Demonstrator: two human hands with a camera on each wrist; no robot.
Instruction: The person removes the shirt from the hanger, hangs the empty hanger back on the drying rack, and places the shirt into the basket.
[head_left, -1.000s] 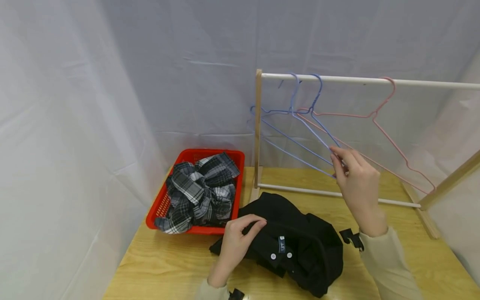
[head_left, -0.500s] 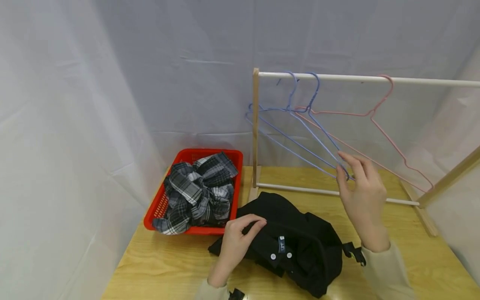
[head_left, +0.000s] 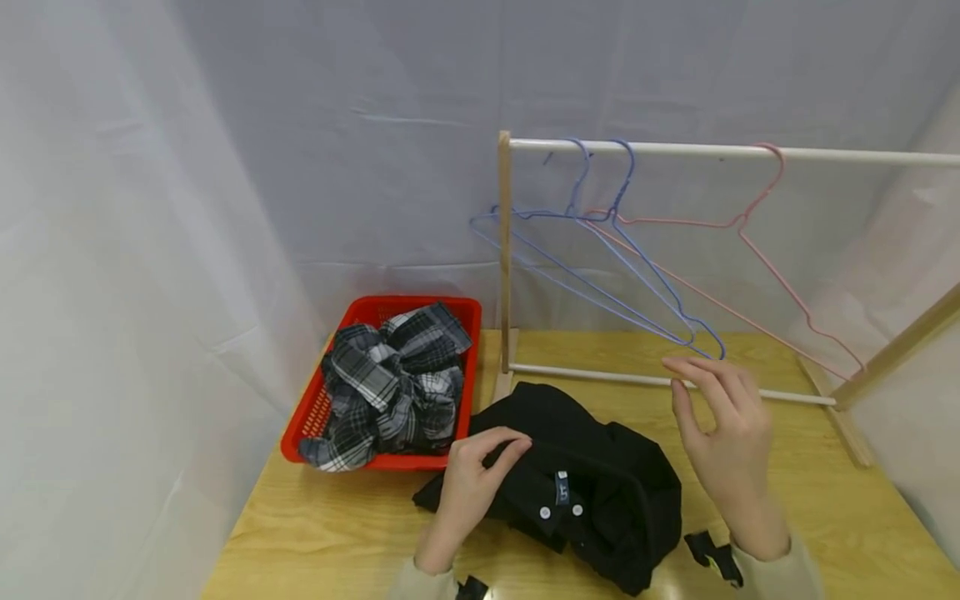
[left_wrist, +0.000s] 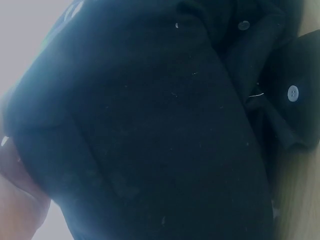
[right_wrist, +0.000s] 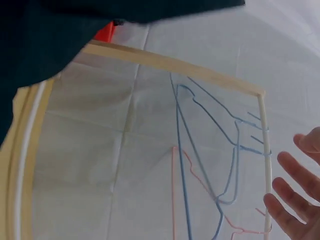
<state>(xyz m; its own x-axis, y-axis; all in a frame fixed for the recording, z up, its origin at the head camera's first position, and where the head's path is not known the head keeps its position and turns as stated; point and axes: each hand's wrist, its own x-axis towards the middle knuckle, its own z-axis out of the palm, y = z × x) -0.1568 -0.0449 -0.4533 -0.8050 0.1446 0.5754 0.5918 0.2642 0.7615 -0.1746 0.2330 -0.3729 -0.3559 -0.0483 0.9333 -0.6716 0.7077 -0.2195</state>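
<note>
My left hand (head_left: 471, 492) pinches the edge of a black buttoned shirt (head_left: 570, 446), which lies bunched on the table with its collar label and white buttons showing. In the left wrist view, the dark cloth (left_wrist: 150, 125) covers most of the picture. My right hand (head_left: 727, 442) is held over the table right of the shirt, fingers apart and holding nothing. Just beyond its fingertips hang a light blue hanger (head_left: 581, 179) and a darker blue hanger (head_left: 627, 177). A pink hanger (head_left: 777, 278) hangs further right. In the right wrist view, the fingers (right_wrist: 295, 172) are spread.
The hangers' hooks sit on the white rod (head_left: 690, 150) of a wooden rack with a lower bar (head_left: 600, 377). Left of it stands a red basket (head_left: 298, 425) with crumpled plaid cloth (head_left: 405, 375) in it. White curtains surround the wooden table (head_left: 285, 525).
My right hand has let go of the blue hangers and drawn down and back from them. The light blue hanger has swung left. My left hand keeps its pinch on the shirt.
</note>
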